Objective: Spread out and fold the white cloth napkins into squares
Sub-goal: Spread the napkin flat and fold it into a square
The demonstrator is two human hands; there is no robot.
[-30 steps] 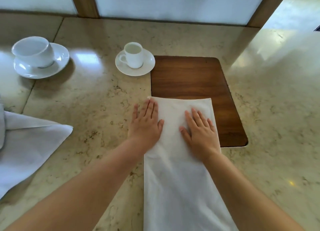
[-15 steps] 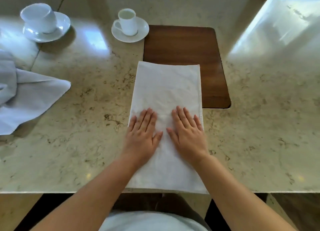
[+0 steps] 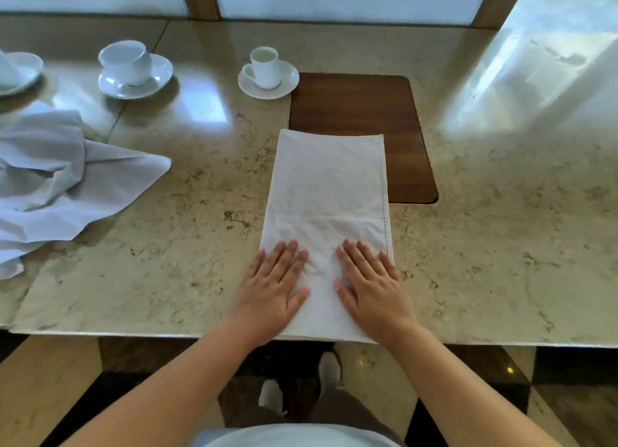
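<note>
Both hands, left hand (image 3: 272, 287) and right hand (image 3: 374, 287), are lying spread flat, pressing the napkin (image 3: 326, 192) low-centre; it's soft, floppy cloth, so grabbing the near corners looks easiest.

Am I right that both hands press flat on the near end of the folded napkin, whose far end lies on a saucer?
Not quite. The head view shows the folded napkin's far end lying on the dark wooden board, not a saucer. Both hands, left and right, do press flat on its near end.

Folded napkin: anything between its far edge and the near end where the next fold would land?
Nothing visible apart from the hands. The left hand and right hand lie flat on the near end of the folded napkin; they'd need to lift. The espresso cup stands beyond its far edge.
</note>
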